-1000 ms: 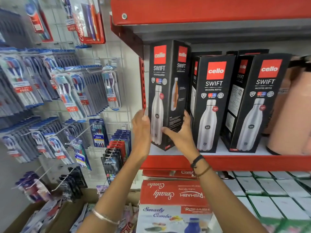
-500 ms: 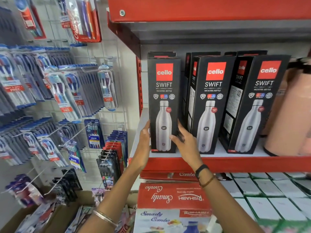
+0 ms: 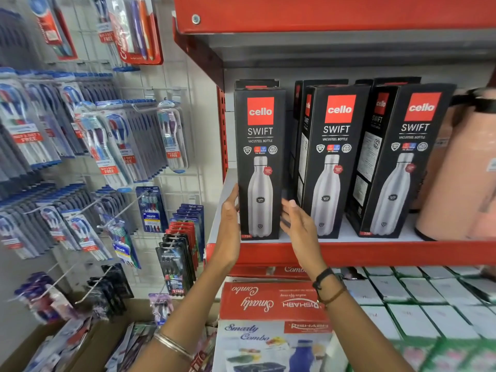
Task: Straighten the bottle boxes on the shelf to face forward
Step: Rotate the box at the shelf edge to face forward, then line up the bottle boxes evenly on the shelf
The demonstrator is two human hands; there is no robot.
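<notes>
Three black Cello Swift bottle boxes stand in a row on the red shelf [image 3: 375,252]. The left box [image 3: 259,146] stands upright and faces straight forward. The middle box [image 3: 334,146] and the right box [image 3: 408,146] are turned a little, showing their left sides. More black boxes stand behind them. My left hand [image 3: 230,224] lies flat against the left box's left side near its base. My right hand [image 3: 299,228] hovers with fingers apart just off that box's right side, in front of the gap to the middle box.
A peach-coloured jug [image 3: 464,178] stands at the shelf's right end. A red shelf board [image 3: 322,12] hangs close above the boxes. Toothbrush packs [image 3: 112,146] hang on a wire grid to the left. Below sit a red Smarty Combo carton [image 3: 271,304] and several white boxes [image 3: 418,299].
The left box, held tilted and angled a second ago, has been turned to face forward and set upright on the shelf. My right hand has come off its right side.
</notes>
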